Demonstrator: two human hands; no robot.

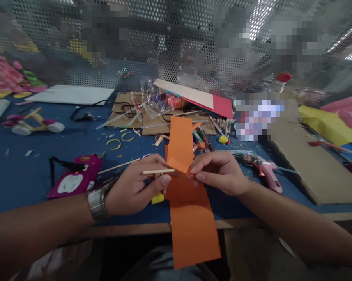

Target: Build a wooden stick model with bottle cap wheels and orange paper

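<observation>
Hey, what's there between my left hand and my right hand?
In the head view, orange paper lies between the left hand and the right hand; a thin wooden stick from the left grip overlaps it.

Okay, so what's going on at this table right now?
A person is working with orange paper using both bare hands. The left hand holds a thin wooden stick close to the paper, while the right hand pinches the paper at its edge. The paper's near end reaches past the front edge of the blue table. A pink glue gun lies to the right, and a magenta device sits to the left. Neither is being held.
</observation>
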